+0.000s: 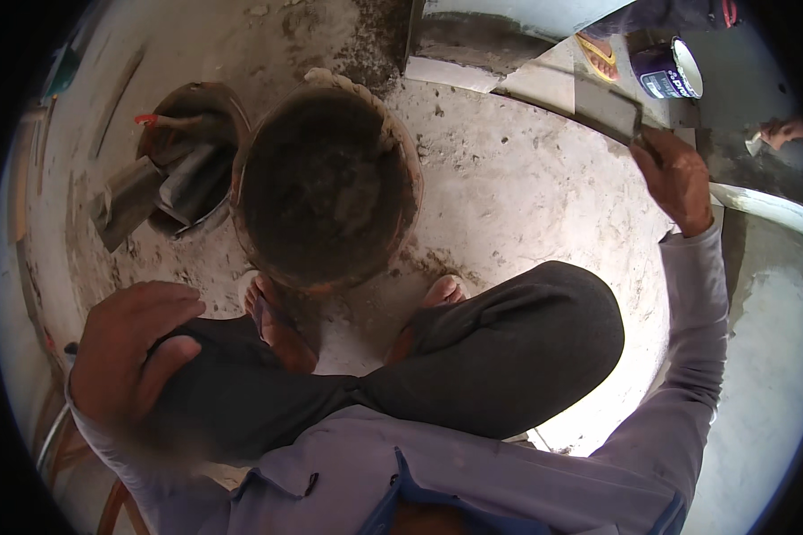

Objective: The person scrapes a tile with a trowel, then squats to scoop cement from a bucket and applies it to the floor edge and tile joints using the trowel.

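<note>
— Squatting over the floor [526,205], the person has the right hand [678,178] stretched out to about two o'clock, its grip closed round the handle of a plastering trowel [608,105]; the flat steel blade lies against the grey wet band along the wall foot. The left hand [129,352] rests loosely curled on the left knee at eight o'clock and holds nothing.

— What could go wrong from there?

— I'd judge the reach to be the weak point. The arm is nearly straight, so a slip of the blade could gouge the fresh surface, or drag mortar onto the white strip just beside it. Both feet, in sandals, sit close under the mortar bucket [326,187] at twelve o'clock; a shift of weight might knock it.

— And the counts?

— Two buckets: the big mortar one, dark inside and crusted at the rim, and a smaller tool bucket [187,165] at ten o'clock, touching it or nearly so. That one holds several flat tools, at least two or three blades; I cannot tell exactly. One trowel in hand. One paint can [669,69] at one o'clock, blue with a white open top. Beside it, one foot in a yellow sandal [598,55] belongs to someone else, and another person's hand [783,132] shows at the three o'clock rim.
</note>
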The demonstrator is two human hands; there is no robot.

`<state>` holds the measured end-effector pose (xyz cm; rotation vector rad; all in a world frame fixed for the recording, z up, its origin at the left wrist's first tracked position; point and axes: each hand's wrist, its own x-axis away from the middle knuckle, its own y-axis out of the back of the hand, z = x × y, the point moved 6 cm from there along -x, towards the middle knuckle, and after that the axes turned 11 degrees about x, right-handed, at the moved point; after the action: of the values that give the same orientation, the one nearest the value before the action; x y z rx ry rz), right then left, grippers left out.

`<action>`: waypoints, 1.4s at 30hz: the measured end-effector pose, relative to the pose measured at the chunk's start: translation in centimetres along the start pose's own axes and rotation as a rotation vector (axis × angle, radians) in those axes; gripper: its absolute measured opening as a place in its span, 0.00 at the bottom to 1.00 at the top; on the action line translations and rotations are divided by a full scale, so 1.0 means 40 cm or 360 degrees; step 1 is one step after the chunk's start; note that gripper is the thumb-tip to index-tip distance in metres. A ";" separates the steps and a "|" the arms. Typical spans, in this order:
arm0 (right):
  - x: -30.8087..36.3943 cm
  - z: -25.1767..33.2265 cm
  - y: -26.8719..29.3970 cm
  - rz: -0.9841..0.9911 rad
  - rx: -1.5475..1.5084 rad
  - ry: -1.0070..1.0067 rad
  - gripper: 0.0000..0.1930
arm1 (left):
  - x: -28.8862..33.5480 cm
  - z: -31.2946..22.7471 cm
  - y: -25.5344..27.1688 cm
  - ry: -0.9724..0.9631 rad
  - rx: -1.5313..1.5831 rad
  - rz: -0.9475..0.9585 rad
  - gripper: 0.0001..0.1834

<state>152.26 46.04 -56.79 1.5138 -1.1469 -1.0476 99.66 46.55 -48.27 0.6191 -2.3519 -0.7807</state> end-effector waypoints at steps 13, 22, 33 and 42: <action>0.003 0.025 0.155 0.0047 -0.0004 -0.0233 0.16 | -0.092 0.060 -0.008 0.0033 -0.0296 -0.0041 0.15; -0.150 0.522 0.195 0.0146 0.0271 0.0628 0.12 | -0.056 0.104 0.005 -0.0038 -0.0434 -0.0076 0.15; -0.251 0.799 0.051 0.0473 0.0779 0.1118 0.13 | 0.045 0.154 0.033 0.0281 -0.0427 -0.0201 0.14; -0.208 0.835 0.032 0.0841 0.0723 0.1183 0.16 | 0.064 0.188 0.038 0.0059 -0.0301 -0.0301 0.16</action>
<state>118.20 48.05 -61.42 1.5962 -1.1625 0.1577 92.59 49.05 -51.30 0.7738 -2.1756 -1.0524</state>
